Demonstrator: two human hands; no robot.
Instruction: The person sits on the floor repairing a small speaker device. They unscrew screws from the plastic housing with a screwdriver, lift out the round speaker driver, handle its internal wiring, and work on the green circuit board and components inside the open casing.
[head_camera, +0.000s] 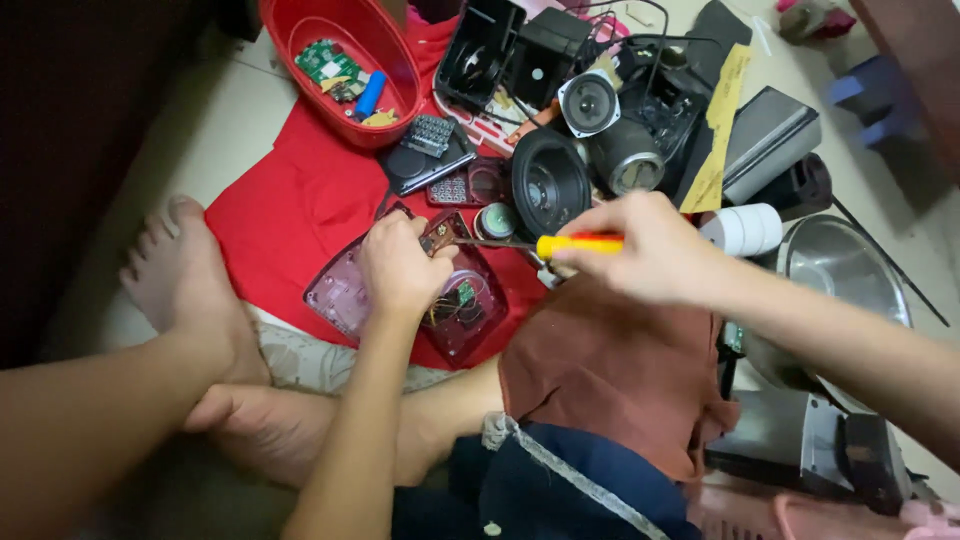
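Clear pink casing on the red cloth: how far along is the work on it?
Done: the clear pink casing lies open, wiring exposed. In hand: the left hand steadies a small board at its edge while the right hand brings the yellow-handled screwdriver tip to it. Left: the board is not yet lifted clear.

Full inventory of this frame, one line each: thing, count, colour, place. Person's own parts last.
screwdriver: 1, yellow and red handle, in right hand, tip toward the casing
transparent casing: 1, pinkish clear, wiring inside, on cloth under left hand
red cloth: 1, red, spread on floor
red basket: 1, red, top centre, holds a green circuit board and small parts
speaker cones: several, black and silver, upper centre
speaker boxes: 2, black, top
white roll: 1, white, right of right hand
metal bowl: 1, silver, right
brown cloth: 1, brown, on lap
left hand: 1, on casing
right hand: 1, gripping screwdriver
feet: 2, bare, left
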